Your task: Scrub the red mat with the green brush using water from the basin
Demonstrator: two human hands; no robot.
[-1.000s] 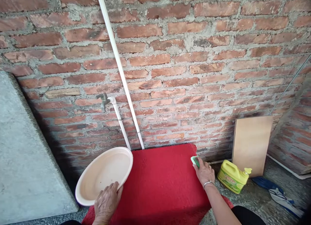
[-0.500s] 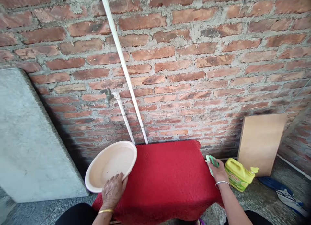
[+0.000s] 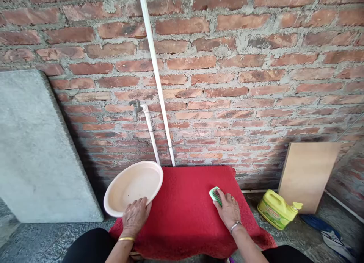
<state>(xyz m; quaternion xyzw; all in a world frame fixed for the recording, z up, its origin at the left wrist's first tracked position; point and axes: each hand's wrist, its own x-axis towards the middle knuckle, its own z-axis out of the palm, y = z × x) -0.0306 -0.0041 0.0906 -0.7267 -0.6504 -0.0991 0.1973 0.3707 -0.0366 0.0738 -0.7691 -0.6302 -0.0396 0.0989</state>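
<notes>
Two closed grips: left hand (image 3: 135,217) pinching the tilted cream plastic basin (image 3: 135,185) by its rim, right hand (image 3: 229,210) clasping a small green plastic brush (image 3: 215,195) over red cloth (image 3: 182,210); I'd hold that rim firmly.

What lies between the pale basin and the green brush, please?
In the head view, only red cloth lies between the basin and the brush.

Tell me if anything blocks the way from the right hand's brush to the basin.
Nothing visible does: only the red cloth shows between the green brush in the right hand and the right side of the basin. The left hand covers part of its near rim.
</notes>
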